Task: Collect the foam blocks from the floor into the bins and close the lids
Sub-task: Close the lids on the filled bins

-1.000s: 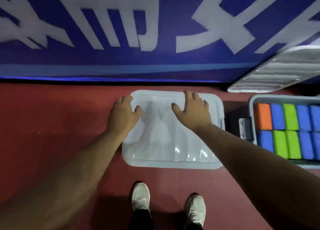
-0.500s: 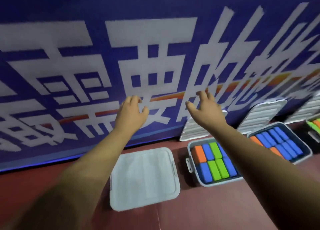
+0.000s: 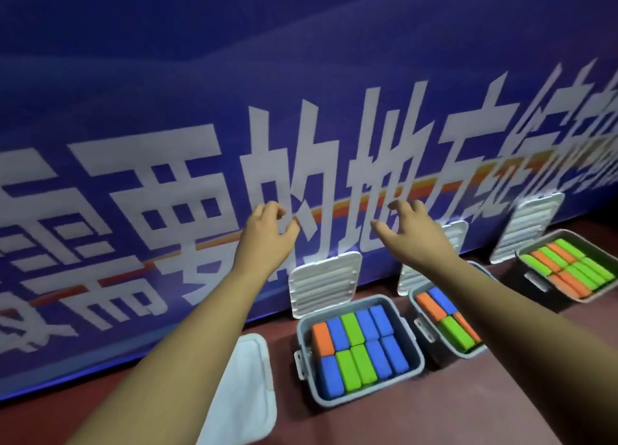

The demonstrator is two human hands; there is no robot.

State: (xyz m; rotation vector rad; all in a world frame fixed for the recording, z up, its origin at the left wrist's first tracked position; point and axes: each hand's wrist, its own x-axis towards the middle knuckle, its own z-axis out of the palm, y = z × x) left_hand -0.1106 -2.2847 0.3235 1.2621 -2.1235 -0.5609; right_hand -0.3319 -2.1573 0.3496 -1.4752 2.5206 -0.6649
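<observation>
A row of grey bins stands on the red floor along a blue banner. The leftmost bin (image 3: 249, 394) has its white lid closed, partly hidden by my left forearm. To its right an open bin (image 3: 359, 401) holds orange, blue and green foam blocks (image 3: 357, 347); its white lid (image 3: 322, 285) leans upright on the banner. A second open bin (image 3: 448, 327) and a third (image 3: 568, 267) are also filled, each with a lid behind. My left hand (image 3: 266, 235) and my right hand (image 3: 413, 232) are raised in the air, fingers loosely curled, holding nothing.
The blue banner (image 3: 301, 110) with large white characters runs along the whole back. Bare red floor (image 3: 468, 404) lies in front of the bins. The third bin's lid (image 3: 526, 227) leans on the banner at far right.
Both hands lifted off the closed lid and rose into the air. The view swung up and right, bringing the open bins into sight and pushing the closed bin to the lower left.
</observation>
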